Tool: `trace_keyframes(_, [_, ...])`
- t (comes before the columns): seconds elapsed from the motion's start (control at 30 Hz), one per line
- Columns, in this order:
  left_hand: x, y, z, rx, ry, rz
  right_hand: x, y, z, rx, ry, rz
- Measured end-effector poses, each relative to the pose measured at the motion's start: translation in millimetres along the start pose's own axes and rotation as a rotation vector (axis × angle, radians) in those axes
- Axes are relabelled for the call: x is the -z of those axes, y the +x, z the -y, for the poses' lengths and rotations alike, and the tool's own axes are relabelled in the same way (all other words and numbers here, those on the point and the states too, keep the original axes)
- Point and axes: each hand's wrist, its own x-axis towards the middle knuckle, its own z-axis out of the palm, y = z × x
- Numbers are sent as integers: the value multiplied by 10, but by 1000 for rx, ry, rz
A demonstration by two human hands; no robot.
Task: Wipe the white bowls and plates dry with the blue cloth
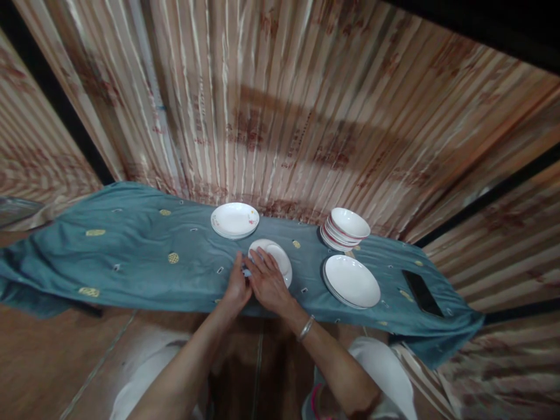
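Note:
A white round plate lies near the front middle of the table, with a curved line across its face. My left hand grips it at the left edge, thumb up; its other fingers are mostly hidden. Stretched out over the plate's left part is my right hand, its fingers flat and slightly apart. Between the hands shows a small pale bluish patch that I cannot make out. Just behind the plate sits a low stack of white plates with a small red and yellow print.
On the right stand a stack of red-rimmed white bowls and a stack of larger white plates. A dark phone lies at the far right of the teal tablecloth. A striped curtain hangs close behind.

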Motion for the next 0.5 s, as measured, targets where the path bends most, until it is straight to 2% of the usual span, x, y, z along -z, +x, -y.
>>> trace_keyframes(0.13, [-24, -12, -2, 82, 37, 96, 44, 217, -28, -35, -8, 10])
trace_keyframes(0.37, [8, 43, -30, 87, 78, 99, 37, 524, -194, -96, -6, 52])
trace_keyframes(0.5, [40, 116, 12, 68, 119, 62, -22, 690, -393, -200, 22, 88])
